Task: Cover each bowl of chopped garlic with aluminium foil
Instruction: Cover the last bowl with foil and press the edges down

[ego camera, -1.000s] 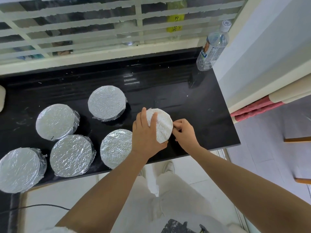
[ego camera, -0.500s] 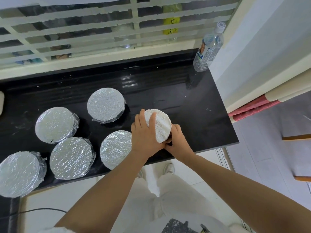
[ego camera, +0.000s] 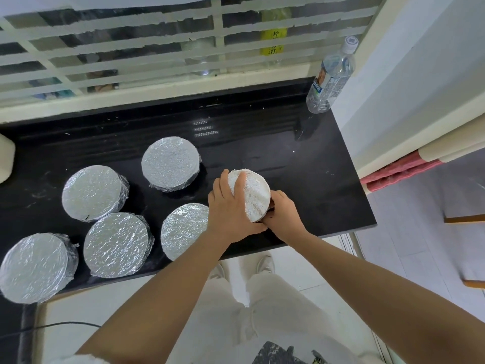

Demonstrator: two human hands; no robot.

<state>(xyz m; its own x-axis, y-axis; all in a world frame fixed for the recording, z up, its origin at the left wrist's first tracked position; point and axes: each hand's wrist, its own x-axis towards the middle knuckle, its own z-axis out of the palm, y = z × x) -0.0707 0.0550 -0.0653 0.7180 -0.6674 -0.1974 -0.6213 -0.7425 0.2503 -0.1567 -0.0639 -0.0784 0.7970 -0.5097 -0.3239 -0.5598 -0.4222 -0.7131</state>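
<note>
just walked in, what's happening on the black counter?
A person holds a round foil-wrapped bowl tilted at the near edge of the black countertop. The left hand grips over its top. The right hand curls around its lower right rim, apparently tucking foil. Five other foil-covered bowls sit to the left. A clear plastic water bottle stands far right.

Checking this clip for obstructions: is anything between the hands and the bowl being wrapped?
Nothing visible stands between them. The left hand grips across the top of the foil-covered bowl, and the right hand holds its right edge.
</note>
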